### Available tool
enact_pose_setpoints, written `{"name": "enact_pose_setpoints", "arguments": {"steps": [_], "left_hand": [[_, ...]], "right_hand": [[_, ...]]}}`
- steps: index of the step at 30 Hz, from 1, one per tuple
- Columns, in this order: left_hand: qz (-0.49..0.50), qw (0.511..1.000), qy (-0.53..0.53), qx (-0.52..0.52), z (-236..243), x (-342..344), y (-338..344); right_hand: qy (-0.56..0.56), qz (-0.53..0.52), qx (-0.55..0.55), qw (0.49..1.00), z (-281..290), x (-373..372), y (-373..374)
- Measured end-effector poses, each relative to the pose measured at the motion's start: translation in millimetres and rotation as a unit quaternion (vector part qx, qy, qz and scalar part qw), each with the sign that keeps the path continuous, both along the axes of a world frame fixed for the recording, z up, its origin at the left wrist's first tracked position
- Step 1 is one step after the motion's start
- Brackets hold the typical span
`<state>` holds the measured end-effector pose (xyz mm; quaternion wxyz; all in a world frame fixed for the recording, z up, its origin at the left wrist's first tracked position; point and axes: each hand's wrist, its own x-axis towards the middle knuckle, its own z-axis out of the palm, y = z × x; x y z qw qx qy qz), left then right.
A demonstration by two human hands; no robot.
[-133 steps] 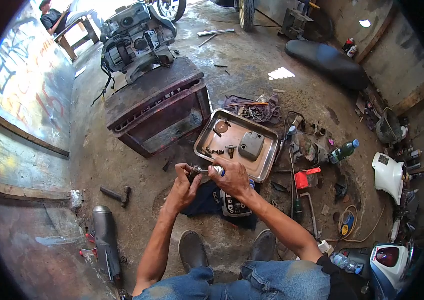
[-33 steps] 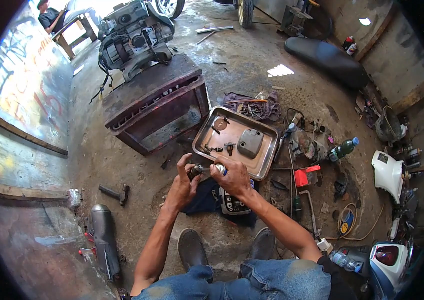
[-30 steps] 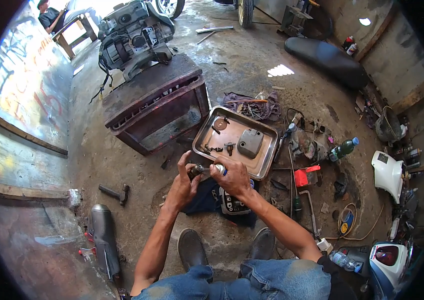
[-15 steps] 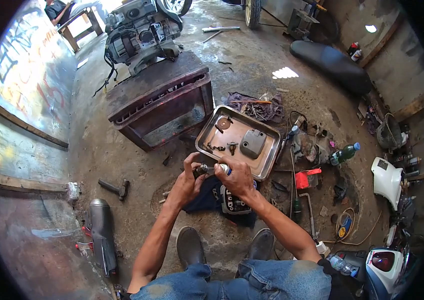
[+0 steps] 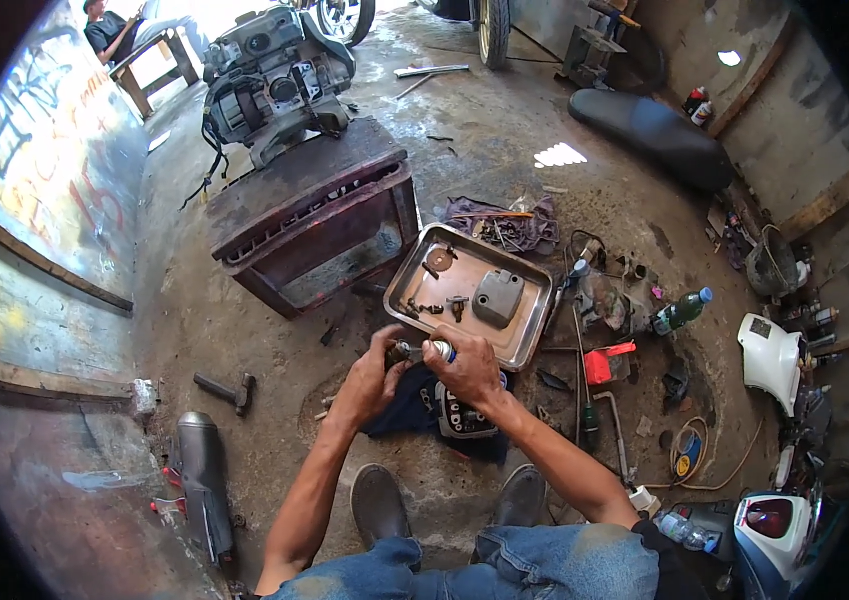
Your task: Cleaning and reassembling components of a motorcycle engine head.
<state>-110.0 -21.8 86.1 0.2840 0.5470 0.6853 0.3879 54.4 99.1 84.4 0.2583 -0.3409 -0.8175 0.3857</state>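
My left hand is closed around a small dark metal part, mostly covered by the fingers. Facing it, my right hand grips a spray can, its pale top turned toward the part. Both hands are over the near edge of a metal tray. Inside the tray lie a grey engine cover, a brownish disc and several small dark parts. Under my hands, a grey engine piece with holes rests on a dark cloth.
A wooden stand bears an engine beyond the tray. On the floor are a hammer, a silver exhaust muffler, a green bottle, a red box and a black seat. Another person sits at the far left.
The whole view has shifted slightly, with the tray and hands lower in the picture. Both hands keep their grips, still close together.
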Motion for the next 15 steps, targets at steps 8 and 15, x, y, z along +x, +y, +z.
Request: {"name": "enact_pose_setpoints", "arguments": {"steps": [8, 15], "left_hand": [[0.005, 0.999, 0.007, 0.038, -8, 4, -2], [0.084, 0.904, -0.418, 0.020, -8, 4, 4]], "right_hand": [[0.013, -0.021, -0.034, 0.999, 8, 8, -1], [0.013, -0.081, -0.175, 0.981, 24, 52, -24]]}}
